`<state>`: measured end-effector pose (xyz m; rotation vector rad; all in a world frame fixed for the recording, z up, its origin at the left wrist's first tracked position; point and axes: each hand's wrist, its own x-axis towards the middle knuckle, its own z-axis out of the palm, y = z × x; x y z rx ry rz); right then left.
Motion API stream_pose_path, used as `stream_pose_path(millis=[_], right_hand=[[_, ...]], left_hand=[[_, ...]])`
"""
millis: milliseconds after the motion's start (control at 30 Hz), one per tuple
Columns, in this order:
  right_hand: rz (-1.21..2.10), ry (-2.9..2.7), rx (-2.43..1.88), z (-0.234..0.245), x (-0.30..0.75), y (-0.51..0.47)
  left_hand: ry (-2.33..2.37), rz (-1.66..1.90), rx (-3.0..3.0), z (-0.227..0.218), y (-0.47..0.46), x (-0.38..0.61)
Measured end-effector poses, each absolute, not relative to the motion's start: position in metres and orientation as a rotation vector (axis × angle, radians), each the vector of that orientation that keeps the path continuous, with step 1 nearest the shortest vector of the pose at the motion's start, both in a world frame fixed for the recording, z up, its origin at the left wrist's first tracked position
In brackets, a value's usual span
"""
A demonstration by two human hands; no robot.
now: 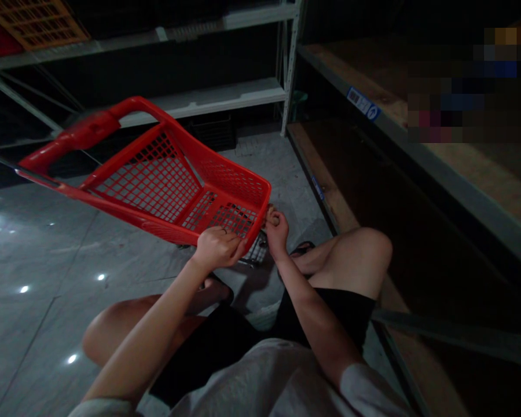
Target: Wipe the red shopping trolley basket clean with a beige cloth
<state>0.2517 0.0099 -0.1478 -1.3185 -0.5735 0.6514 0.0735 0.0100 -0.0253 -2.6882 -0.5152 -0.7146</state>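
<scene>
A red plastic shopping basket (165, 179) with a mesh body and a thick handle is tipped up in front of me as I squat. My left hand (217, 248) is curled over its near bottom rim and grips it. My right hand (276, 227) is closed at the basket's near right corner, pinching something small that I cannot make out. A metal wire part (256, 252) shows just below the basket between my hands.
Grey tiled floor (47, 278) spreads to the left. Metal shelving with wooden boards (460, 168) runs along the right, close to my right knee (373, 246). More shelves (226, 95) stand at the back, with an orange crate (35, 20) at top left.
</scene>
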Motion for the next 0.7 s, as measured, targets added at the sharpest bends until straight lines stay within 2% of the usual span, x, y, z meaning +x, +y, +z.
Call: stream_pose_path(millis=[167,267,467,567,700], right_hand=[[0.394,-0.843,-1.139,-0.083,0.247,0.008],[0.295,-0.868,-1.227,-0.093,0.227,-0.011],[0.435,-0.772,-1.437,-0.17,0.201,-0.057],[0.455,-0.764,-1.423,-0.157,0.202,-0.057],[0.349,-0.81,-1.296,-0.104,0.204,-0.04]], left_hand=[[-0.714,-0.56,-2.736,-0.028,0.016,0.083],[-0.821,-0.452,-2.774,-0.03,0.019,0.092],[-0.78,-0.259,-2.883,-0.016,0.021,0.097],[-0.842,-0.238,-2.838,0.0,0.029,0.076],[-1.281,-0.18,-2.54,0.016,0.052,0.023]])
